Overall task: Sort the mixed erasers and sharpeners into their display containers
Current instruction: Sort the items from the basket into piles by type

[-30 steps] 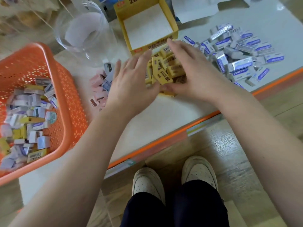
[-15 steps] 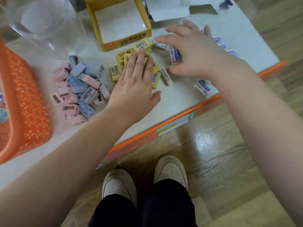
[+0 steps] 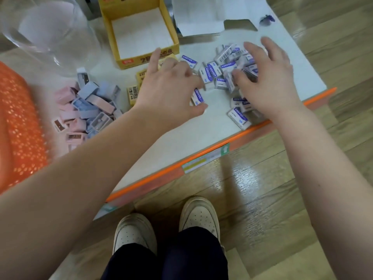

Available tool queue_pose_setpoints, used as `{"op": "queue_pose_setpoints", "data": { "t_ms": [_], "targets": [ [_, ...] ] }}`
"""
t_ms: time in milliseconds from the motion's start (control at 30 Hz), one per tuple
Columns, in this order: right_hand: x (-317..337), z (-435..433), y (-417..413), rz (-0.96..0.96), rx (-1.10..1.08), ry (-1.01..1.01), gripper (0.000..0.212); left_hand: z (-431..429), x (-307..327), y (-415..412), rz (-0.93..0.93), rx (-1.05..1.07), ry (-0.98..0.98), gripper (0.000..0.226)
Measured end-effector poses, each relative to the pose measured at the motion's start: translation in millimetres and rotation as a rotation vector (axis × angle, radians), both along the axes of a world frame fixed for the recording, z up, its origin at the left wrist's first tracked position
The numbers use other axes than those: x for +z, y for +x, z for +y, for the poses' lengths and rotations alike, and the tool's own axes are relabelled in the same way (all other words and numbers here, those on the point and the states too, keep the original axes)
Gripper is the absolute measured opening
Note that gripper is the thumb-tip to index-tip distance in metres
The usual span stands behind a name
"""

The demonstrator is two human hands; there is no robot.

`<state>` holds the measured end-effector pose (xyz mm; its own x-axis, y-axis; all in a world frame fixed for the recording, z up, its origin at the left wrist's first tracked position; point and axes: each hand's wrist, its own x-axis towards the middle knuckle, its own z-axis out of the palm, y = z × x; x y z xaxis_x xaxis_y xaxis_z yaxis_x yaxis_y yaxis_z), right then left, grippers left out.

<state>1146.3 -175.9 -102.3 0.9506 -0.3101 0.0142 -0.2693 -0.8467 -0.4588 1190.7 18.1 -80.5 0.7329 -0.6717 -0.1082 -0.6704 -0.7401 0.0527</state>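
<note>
Evidently the white-and-purple erasers (image 3: 226, 69), heaped right of centre on the table (image 3: 181, 138), are small, light, stiff blocks. Their sleeves look slick, so they should slide readily. Cupping the heap from both flanks probably suits better than pinching single pieces. The left hand (image 3: 171, 87) sits at the heap's left edge, fingers (image 3: 153, 59) straight and spread, gripping nothing. The right hand (image 3: 268, 81) arches over the heap's right side, fingers loosely curved, thumb touching erasers, nothing clenched.

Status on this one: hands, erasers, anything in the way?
Left hand open, right hand open, both flanking the white-and-purple erasers. Erasers loose on the table, none in the yellow box. Yellow erasers partly hidden by left hand.
</note>
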Motion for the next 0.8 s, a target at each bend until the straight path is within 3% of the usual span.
{"op": "queue_pose_setpoints", "data": {
  "t_ms": [133, 233, 300, 400, 500, 700, 800],
  "targets": [
    [-12.4, 9.7, 6.1, 0.007, -0.061, 0.033, 0.053, -19.5, -1.8, 3.3, -0.042, -0.043, 0.022, 0.027],
    [-12.5, 19.7, 9.2, -0.066, -0.022, 0.123, 0.054, -19.9, -5.4, 10.3, -0.028, 0.008, -0.068, 0.03],
    [-12.4, 19.4, 8.1, -0.106, -0.01, 0.17, 0.05, -16.2, -6.6, 17.0, -0.011, 0.068, -0.094, 0.051],
    [-14.4, 8.7, 3.9, -0.136, -0.126, 0.058, 0.047, -10.5, -6.7, 25.7, 0.048, 0.061, 0.044, 0.094],
    [-19.9, -2.2, -4.4, -0.135, -0.246, 0.086, 0.047, -12.4, -2.3, 30.3, 0.114, -0.012, 0.13, 0.11],
    [-24.6, 4.5, -4.6, -0.121, -0.143, 0.166, 0.042, -20.4, -2.4, 40.0, 0.105, -0.09, 0.115, 0.103],
    [-26.3, 9.9, -5.8, -0.157, -0.086, 0.168, 0.042, -22.4, -4.6, 40.5, 0.143, -0.033, 0.036, 0.096]
  ]
}}
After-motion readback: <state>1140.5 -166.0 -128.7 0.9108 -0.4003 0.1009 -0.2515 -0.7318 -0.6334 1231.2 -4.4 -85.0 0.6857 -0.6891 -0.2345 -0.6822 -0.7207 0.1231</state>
